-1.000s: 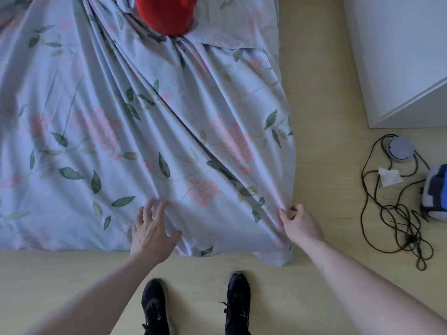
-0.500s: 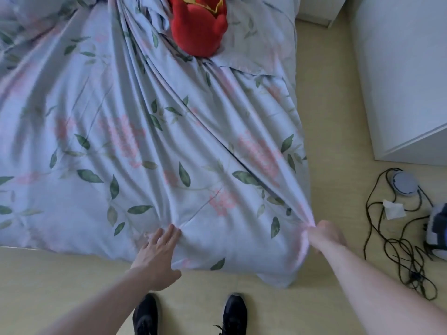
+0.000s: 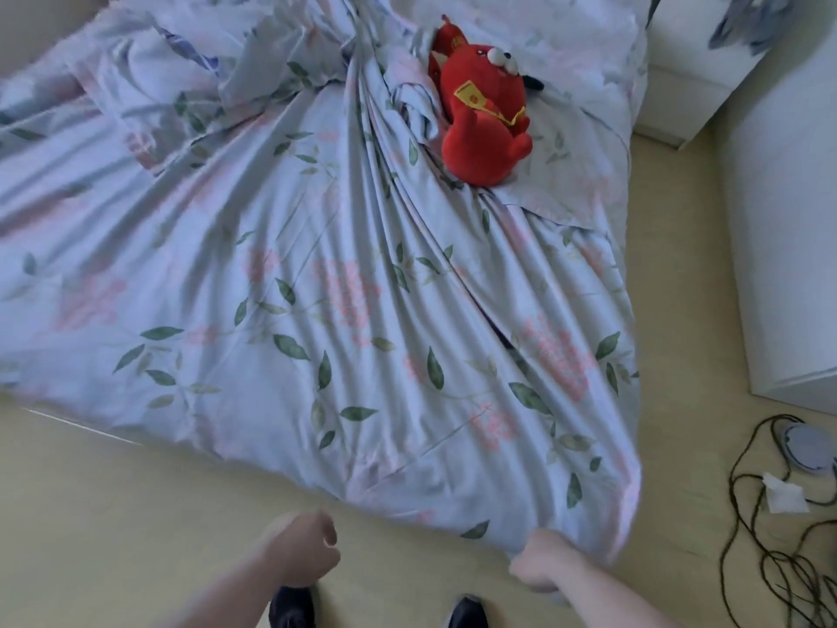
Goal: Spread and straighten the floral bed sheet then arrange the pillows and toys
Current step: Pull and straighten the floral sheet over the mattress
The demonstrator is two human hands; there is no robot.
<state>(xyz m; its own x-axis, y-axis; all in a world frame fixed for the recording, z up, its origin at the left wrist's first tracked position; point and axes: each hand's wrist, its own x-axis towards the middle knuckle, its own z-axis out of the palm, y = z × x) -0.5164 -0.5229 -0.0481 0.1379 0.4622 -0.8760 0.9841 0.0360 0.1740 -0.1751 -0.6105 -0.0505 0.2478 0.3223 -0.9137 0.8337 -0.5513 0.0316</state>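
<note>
Fingers of the right hand (image 3: 541, 565): curled tight around the near corner of the floral sheet (image 3: 362, 319), bunching the cloth at the knuckles. Fingers of the left hand (image 3: 304, 551): curled into a loose fist, holding nothing, hovering over the floor (image 3: 113, 514) just off the sheet's near edge and not touching it.

Floral sheet: pale blue with pink blooms and green leaves, lying across the bed and hanging over its near side onto the floor. Long ridges of cloth run from the gripped corner up toward the head of the bed. The far left part is crumpled in loose heaps; blurred there.

Red plush toy (image 3: 484, 115): lies on the far right part of the bed, on a flatter floral patch just right of the ridges, with googly eyes and a yellow tag on its front. Folds of sheet touch its left side.

White cabinet (image 3: 788, 219): stands on the floor right of the bed, apart from it. A second white unit (image 3: 688, 74) sits beyond it by the bed's far corner.

Black cord (image 3: 770, 550): tangled in loops on the floor at right, near a round grey disc (image 3: 491, 446) and a scrap of white paper (image 3: 786, 496).

Two dark shoes (image 3: 292, 607): at the bottom edge, between the forearms.
</note>
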